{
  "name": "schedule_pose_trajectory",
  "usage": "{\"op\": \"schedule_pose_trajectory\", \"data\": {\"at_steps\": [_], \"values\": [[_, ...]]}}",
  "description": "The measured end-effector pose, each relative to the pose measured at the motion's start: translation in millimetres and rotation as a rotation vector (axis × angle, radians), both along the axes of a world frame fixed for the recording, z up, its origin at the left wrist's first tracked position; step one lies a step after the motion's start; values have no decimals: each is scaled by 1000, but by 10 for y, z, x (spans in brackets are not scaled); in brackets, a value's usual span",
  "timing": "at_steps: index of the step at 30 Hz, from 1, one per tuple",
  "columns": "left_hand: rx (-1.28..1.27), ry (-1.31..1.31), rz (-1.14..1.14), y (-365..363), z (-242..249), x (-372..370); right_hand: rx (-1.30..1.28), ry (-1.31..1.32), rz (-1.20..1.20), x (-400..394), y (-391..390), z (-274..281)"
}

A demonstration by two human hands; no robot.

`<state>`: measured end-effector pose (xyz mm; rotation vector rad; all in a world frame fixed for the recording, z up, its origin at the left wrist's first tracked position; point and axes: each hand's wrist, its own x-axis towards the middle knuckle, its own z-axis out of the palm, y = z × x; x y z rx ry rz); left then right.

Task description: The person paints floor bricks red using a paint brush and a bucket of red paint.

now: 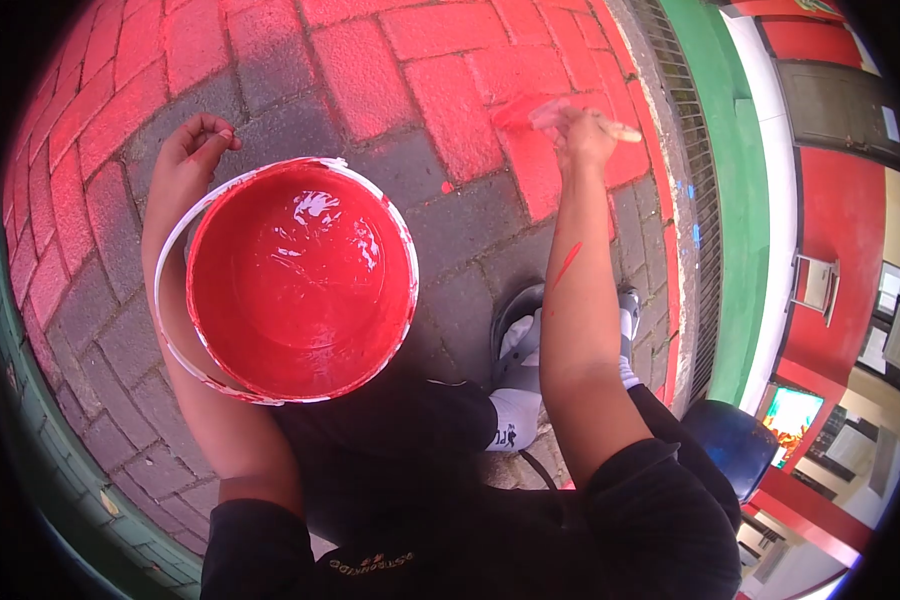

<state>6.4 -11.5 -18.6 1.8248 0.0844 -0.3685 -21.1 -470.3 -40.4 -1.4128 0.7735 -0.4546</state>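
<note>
My right hand [587, 138] grips a paintbrush [547, 115], its pale handle sticking out to the right. The red-coated bristles are at a freshly painted red paver [535, 165]. A streak of red paint marks my right forearm. On the left, a bucket [300, 280] with red paint inside and a smeared white rim is at my left forearm, its white handle looped across the arm. Beyond the rim, my left hand [195, 150] is closed with fingers curled and thumb against them, nothing visible in it.
Red paint covers many pavers at the top and left, while grey pavers [470, 220] lie in the middle. A drain grate [705, 250] and green strip [715, 130] run along the right side. My shoe [518, 315] is near the right arm. A dark blue round object [725, 445] stands lower right.
</note>
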Motion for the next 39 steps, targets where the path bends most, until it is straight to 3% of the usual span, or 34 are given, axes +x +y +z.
{"op": "schedule_pose_trajectory", "data": {"at_steps": [2,8,14,19,21,23,25,26,28,29,32,34,39], "values": [[-18,-7,-5,41,-98,23,103,13,-131,-209,-161,-273],[-52,4,-4,40,-104,33,180,70,-292,-1091,-252,-288],[-102,23,16,4,-40,18,44,217,-330,-1695,-458,-155],[-98,-24,12,23,-106,28,-211,273,-312,-1578,-443,44],[-108,-19,11,37,-116,35,-630,290,-287,-1365,-639,-265],[-109,-6,13,31,-98,26,-451,223,-232,-979,-446,-224],[-112,6,15,14,-73,24,-777,370,-240,-545,-319,-272],[-101,3,13,13,-60,23,-776,372,-238,-400,-271,-182],[-87,5,12,23,-40,14,-404,334,-136,-189,-189,-31],[-67,0,13,32,-28,16,-236,184,-36,-210,-305,-48],[-45,-14,9,62,-40,41,-16,48,-161,-584,-220,25],[-41,-18,-2,65,-53,42,103,112,-154,-1043,-465,-248],[-66,-23,4,65,-84,44,-27,242,-356,-1694,-563,-16]]}}
